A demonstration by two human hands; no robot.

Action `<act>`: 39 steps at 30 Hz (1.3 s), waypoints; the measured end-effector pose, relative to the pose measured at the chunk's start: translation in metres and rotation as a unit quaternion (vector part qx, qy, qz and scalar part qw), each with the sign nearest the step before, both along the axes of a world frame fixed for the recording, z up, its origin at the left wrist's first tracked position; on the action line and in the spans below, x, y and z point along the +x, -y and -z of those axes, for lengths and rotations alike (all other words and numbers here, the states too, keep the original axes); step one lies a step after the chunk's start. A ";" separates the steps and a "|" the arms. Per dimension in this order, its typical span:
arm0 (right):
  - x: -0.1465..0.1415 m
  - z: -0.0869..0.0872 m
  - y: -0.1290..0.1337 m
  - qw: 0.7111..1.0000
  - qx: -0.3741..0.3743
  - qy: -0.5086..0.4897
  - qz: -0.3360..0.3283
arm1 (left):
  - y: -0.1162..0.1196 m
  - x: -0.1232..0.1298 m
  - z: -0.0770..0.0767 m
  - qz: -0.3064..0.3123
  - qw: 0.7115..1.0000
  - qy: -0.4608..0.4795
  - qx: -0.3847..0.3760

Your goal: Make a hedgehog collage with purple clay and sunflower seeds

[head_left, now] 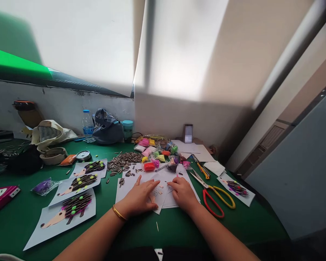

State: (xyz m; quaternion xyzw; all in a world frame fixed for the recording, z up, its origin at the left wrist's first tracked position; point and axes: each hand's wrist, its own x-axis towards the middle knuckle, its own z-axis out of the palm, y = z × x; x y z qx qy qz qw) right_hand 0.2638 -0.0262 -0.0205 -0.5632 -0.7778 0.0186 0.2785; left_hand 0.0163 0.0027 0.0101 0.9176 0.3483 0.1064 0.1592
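Observation:
White sheets of paper (133, 183) lie in front of me, with a smaller sheet (158, 209) on top that bears peach-coloured pieces. My left hand (142, 196), a gold bangle at its wrist, rests on this small sheet with its fingers spread. At the sheet's right side, my right hand (182, 192) has its fingers curled together near the paper; anything between the fingertips is too small to make out. A few sunflower seeds (130, 174) lie on the paper beyond my left hand, beside a larger seed pile (122, 162).
Scissors with red and yellow handles (213, 192) lie to the right, near a finished hedgehog picture (236, 188). Several hedgehog pictures (78, 210) overlap at the left. Bagged coloured clay (157, 154), a bottle (87, 127), a bag (108, 130) and a phone (188, 134) stand or lie behind.

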 end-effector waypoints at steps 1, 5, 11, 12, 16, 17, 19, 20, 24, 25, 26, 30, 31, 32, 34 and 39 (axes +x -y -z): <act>0.000 0.001 -0.001 1.000 0.001 -0.009 0.004 | 0.001 0.000 -0.001 -0.004 1.000 0.002 -0.001; -0.003 0.002 -0.005 1.000 -0.009 -0.023 0.018 | 0.007 0.001 -0.003 -0.020 1.000 0.007 0.009; -0.005 -0.001 0.001 0.999 -0.024 0.001 0.021 | 0.012 0.003 -0.001 -0.029 0.999 0.016 0.022; -0.006 -0.001 0.002 0.999 -0.022 0.005 0.023 | 0.012 0.003 -0.001 -0.029 0.999 0.018 0.022; -0.007 -0.001 0.003 0.999 -0.017 0.019 0.023 | 0.013 0.003 -0.002 -0.026 0.999 0.017 0.020; -0.007 -0.001 0.003 0.999 -0.016 0.020 0.021 | 0.013 0.003 -0.002 -0.025 0.999 0.015 0.020; -0.007 0.000 0.001 1.000 -0.012 0.014 0.018 | 0.013 0.003 -0.003 -0.026 0.999 0.014 0.022; -0.006 0.000 0.001 1.000 -0.010 0.008 0.019 | 0.013 0.003 -0.002 -0.026 0.999 0.014 0.023; -0.002 0.002 0.000 0.999 0.000 -0.018 0.028 | 0.014 0.004 0.000 -0.032 0.999 0.013 0.026; -0.002 0.002 0.000 0.999 0.000 -0.020 0.029 | 0.014 0.005 0.001 -0.035 0.999 0.011 0.029; -0.002 0.003 0.000 0.999 -0.001 -0.019 0.029 | 0.014 0.006 0.001 -0.038 0.999 0.010 0.032; -0.005 0.003 0.000 0.999 -0.011 0.000 0.032 | 0.015 0.008 0.004 -0.042 0.998 0.010 0.049; -0.006 0.003 0.000 0.999 -0.015 0.006 0.035 | 0.015 0.009 0.004 -0.043 0.998 0.012 0.053; -0.007 0.003 0.000 0.999 -0.018 0.010 0.036 | 0.016 0.009 0.005 -0.043 0.997 0.013 0.056; -0.007 0.003 0.000 0.999 -0.022 0.013 0.035 | 0.016 0.010 0.005 -0.044 0.997 0.013 0.058; -0.003 0.005 -0.001 1.000 -0.012 -0.009 0.021 | 0.018 0.010 0.003 -0.039 0.998 0.025 0.046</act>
